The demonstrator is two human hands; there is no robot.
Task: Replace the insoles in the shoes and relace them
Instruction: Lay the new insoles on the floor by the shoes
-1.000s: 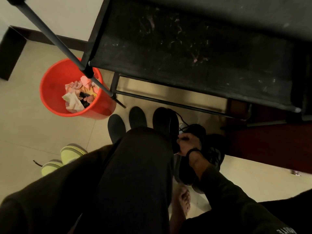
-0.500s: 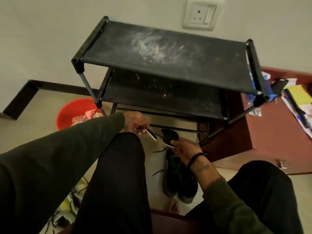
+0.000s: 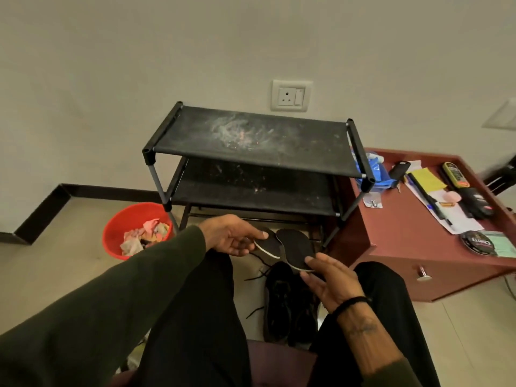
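The left hand [image 3: 233,238] pinches one dark insole [image 3: 268,245] between thumb and fingers, and the right hand [image 3: 329,280] pinches the other insole [image 3: 296,248] by its near end, both above the black shoes [image 3: 290,303] on the floor between the knees. This looks like the insole step, laces [image 3: 258,272] apparently loose; next, each insole must be matched to its shoe and slid in toe first.

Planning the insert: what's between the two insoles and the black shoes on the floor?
Head view: below the insoles only loose black laces and bare floor come before the shoes.
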